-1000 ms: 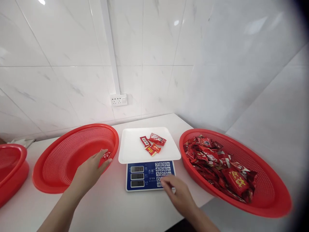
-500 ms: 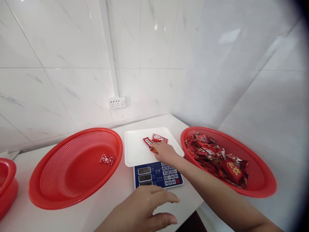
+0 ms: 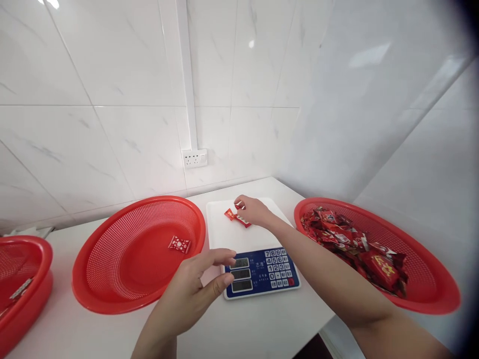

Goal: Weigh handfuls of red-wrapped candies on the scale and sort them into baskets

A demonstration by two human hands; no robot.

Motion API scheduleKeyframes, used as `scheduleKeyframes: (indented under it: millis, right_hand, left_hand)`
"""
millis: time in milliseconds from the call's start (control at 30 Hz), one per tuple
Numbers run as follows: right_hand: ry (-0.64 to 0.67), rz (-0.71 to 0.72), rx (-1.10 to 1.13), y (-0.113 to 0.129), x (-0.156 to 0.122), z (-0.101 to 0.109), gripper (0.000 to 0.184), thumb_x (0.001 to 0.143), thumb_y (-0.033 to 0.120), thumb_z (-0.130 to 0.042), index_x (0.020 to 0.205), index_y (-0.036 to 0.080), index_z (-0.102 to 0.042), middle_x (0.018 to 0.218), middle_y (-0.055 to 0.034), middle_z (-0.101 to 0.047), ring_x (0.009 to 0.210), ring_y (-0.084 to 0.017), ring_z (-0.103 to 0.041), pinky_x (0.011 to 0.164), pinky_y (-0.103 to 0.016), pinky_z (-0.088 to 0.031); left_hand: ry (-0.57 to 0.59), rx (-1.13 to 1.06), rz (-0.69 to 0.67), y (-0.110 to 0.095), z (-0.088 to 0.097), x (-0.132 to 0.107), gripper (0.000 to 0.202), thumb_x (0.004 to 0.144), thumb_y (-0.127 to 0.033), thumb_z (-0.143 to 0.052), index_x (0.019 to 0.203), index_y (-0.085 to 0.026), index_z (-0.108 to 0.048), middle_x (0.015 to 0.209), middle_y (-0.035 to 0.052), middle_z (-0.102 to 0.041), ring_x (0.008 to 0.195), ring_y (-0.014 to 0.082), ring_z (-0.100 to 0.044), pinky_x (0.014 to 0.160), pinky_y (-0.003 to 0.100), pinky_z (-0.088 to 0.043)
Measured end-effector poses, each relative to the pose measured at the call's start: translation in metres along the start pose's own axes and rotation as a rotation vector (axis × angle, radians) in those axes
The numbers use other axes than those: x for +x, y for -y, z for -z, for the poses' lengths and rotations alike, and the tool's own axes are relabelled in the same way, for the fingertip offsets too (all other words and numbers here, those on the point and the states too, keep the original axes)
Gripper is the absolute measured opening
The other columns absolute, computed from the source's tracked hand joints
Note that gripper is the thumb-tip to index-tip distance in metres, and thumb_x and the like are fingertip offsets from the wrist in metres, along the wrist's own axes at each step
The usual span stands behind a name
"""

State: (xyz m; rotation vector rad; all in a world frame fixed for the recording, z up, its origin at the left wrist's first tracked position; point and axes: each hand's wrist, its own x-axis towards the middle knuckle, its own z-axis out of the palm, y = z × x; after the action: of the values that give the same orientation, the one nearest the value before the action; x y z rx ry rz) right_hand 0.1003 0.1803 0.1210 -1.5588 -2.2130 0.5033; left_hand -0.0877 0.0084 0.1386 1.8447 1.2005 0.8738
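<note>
My right hand (image 3: 254, 211) is over the white pan (image 3: 224, 237) of a digital scale, fingers curled in a pinch. A bit of a red wrapped snack packet (image 3: 238, 206) shows at its fingertips; the rest is hidden. Just below lie a small orange-red packet (image 3: 229, 214) and a red-and-white packet (image 3: 244, 221) on the pan. My left hand (image 3: 189, 286) is held in the air, thumb and fingers apart, holding nothing. It hovers left of the scale's blue keypad panel (image 3: 262, 274), fingertips overlapping the panel's left edge in view.
A red basket (image 3: 84, 269) at left holds one dotted red packet (image 3: 179, 244). The right-hand red basket (image 3: 437, 279) has a heap of red snack packets (image 3: 344, 239). More red baskets (image 3: 41, 294) stand at far left. A wall socket (image 3: 194, 158) is behind.
My right hand has lifted slightly and closed at its fingertips; packets on the pan have shifted. My left hand has moved left and opened wider. The view has turned a little left.
</note>
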Motion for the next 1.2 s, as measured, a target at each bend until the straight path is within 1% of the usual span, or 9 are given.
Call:
scheduleKeyframes:
  millis: [133,300,500,633,700,800,900,1067,1200]
  right_hand:
    - [0.089,0.118,0.106,0.027,0.008,-0.007,0.032,0.080,0.023,-0.050,0.112,0.021,-0.055,0.107,-0.0031,-0.064,0.083,-0.013,-0.061,0.066,-0.022,-0.046]
    - [0.082,0.242,0.065,0.039,0.019,-0.008,0.045,0.092,0.035,-0.035,0.135,0.022,-0.032,0.130,-0.0049,-0.050,0.102,-0.011,-0.056,0.078,-0.021,-0.045]
    - [0.099,0.096,-0.228,0.006,0.015,-0.025,0.033,0.080,0.024,-0.056,0.110,0.013,-0.059,0.102,-0.0165,-0.065,0.100,-0.031,-0.057,0.085,-0.045,-0.039]
    - [0.074,0.121,-0.286,0.009,0.010,-0.034,0.023,0.083,0.020,-0.051,0.101,0.013,-0.062,0.100,-0.0167,-0.065,0.106,-0.032,-0.053,0.091,-0.048,-0.032]
    - [0.063,0.145,-0.258,0.021,0.010,-0.030,0.029,0.088,0.027,-0.045,0.112,0.017,-0.057,0.106,-0.0125,-0.064,0.106,-0.026,-0.054,0.090,-0.041,-0.034]
    - [0.057,0.267,-0.138,0.040,0.012,-0.014,0.044,0.094,0.042,-0.030,0.134,0.026,-0.033,0.123,-0.0040,-0.056,0.109,-0.015,-0.053,0.086,-0.027,-0.039]
    - [0.047,0.342,-0.220,0.042,0.014,0.000,0.049,0.095,0.045,-0.025,0.139,0.026,-0.020,0.132,-0.0036,-0.049,0.114,-0.014,-0.049,0.086,-0.025,-0.038]
    - [0.109,0.208,-0.528,0.008,0.007,-0.009,0.035,0.084,0.031,-0.053,0.115,0.015,-0.053,0.103,-0.0154,-0.065,0.106,-0.030,-0.052,0.091,-0.044,-0.030]
    - [0.139,0.204,-0.597,-0.015,0.001,-0.028,0.021,0.082,0.020,-0.052,0.100,0.014,-0.061,0.095,-0.0167,-0.067,0.101,-0.028,-0.054,0.098,-0.046,-0.020]
  left_hand:
    - [0.037,-0.053,-0.134,-0.002,0.010,-0.010,0.020,0.084,-0.034,-0.053,0.103,-0.030,-0.060,0.103,-0.0029,-0.066,0.099,0.0147,-0.058,0.087,0.024,-0.046]
    - [0.025,-0.050,-0.219,-0.005,0.014,-0.015,0.020,0.084,-0.030,-0.055,0.103,-0.031,-0.060,0.099,-0.0030,-0.067,0.096,0.0144,-0.059,0.086,0.022,-0.046]
    - [0.117,-0.019,-0.163,-0.005,0.011,-0.022,0.026,0.082,-0.035,-0.057,0.108,-0.036,-0.058,0.107,-0.0040,-0.065,0.101,0.0155,-0.057,0.088,0.024,-0.046]
    - [0.221,0.017,-0.123,-0.006,0.007,-0.022,0.032,0.082,-0.038,-0.057,0.113,-0.037,-0.056,0.112,-0.0027,-0.063,0.103,0.0166,-0.057,0.089,0.026,-0.046]
    - [0.258,0.052,-0.107,-0.007,0.006,-0.019,0.034,0.081,-0.040,-0.056,0.116,-0.037,-0.054,0.114,-0.0023,-0.062,0.104,0.0169,-0.057,0.089,0.026,-0.046]
    - [0.298,0.151,-0.065,-0.007,0.004,-0.014,0.039,0.082,-0.043,-0.054,0.120,-0.038,-0.050,0.120,-0.0029,-0.059,0.108,0.0177,-0.055,0.091,0.028,-0.045]
    - [0.256,0.293,-0.015,-0.004,0.001,-0.008,0.044,0.084,-0.048,-0.047,0.127,-0.039,-0.043,0.128,-0.0018,-0.053,0.115,0.0207,-0.050,0.094,0.034,-0.043]
    - [0.119,0.456,0.065,0.010,-0.002,0.003,0.048,0.088,-0.049,-0.036,0.133,-0.032,-0.036,0.132,0.0042,-0.049,0.121,0.0252,-0.044,0.096,0.041,-0.040]
    - [0.067,0.526,0.085,0.023,-0.003,0.009,0.049,0.089,-0.047,-0.034,0.135,-0.029,-0.034,0.133,0.0067,-0.048,0.123,0.0261,-0.042,0.097,0.042,-0.037]
